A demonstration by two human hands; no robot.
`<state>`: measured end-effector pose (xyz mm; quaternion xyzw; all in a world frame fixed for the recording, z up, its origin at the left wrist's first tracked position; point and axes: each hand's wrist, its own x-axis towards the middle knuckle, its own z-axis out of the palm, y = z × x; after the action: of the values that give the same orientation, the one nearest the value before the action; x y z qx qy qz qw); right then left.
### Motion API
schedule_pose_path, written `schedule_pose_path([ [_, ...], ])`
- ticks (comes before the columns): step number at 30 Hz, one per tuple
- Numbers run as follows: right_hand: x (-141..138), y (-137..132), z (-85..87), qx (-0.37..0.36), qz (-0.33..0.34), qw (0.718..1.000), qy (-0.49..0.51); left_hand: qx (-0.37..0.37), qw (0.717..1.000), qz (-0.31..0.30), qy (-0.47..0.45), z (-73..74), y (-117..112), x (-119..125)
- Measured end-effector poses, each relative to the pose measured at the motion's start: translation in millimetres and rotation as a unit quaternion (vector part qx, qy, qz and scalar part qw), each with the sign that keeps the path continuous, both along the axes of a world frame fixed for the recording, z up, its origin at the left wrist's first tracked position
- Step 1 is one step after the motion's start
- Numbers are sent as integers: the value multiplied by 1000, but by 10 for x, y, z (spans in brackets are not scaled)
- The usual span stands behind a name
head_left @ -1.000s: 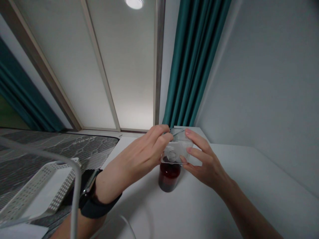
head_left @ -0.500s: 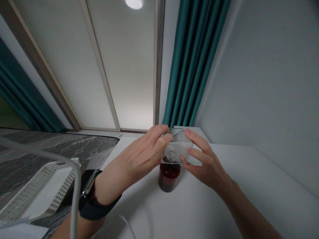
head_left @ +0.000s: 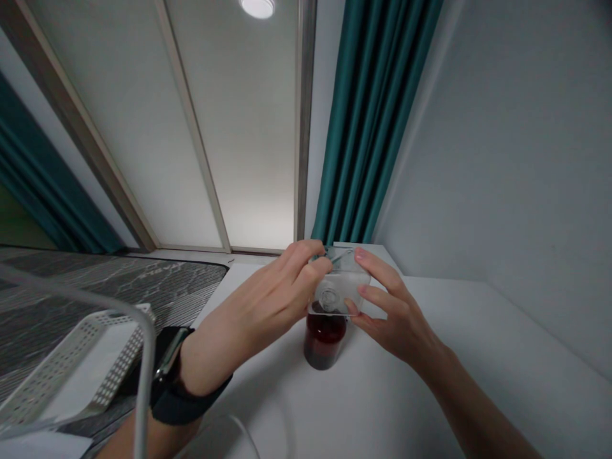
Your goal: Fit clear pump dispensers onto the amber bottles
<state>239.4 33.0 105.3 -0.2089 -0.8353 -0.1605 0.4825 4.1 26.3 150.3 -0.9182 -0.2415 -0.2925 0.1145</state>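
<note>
Both hands grip a small clear plastic box with a round mark on its near face. My left hand pinches its left side, the thumb and forefinger near the top edge. At the right side, the fingertips of my right hand press on the box. Just below and partly behind it, a dark red-brown bottle stands upright on the white table. The top of the bottle shows only dimly through the box. Whether box and bottle touch, I cannot tell.
A white perforated basket lies at the lower left, over the grey patterned carpet. A grey-white curved tube crosses the left foreground. A white cable lies near the table's front. Behind are teal curtains and frosted sliding doors.
</note>
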Motion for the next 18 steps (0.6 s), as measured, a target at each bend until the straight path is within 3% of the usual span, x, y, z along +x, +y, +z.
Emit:
schedule_pose_path([
  [18, -1, -6, -1, -3, 8, 1000, 5, -12, 1000, 5, -6, 5, -13, -5],
])
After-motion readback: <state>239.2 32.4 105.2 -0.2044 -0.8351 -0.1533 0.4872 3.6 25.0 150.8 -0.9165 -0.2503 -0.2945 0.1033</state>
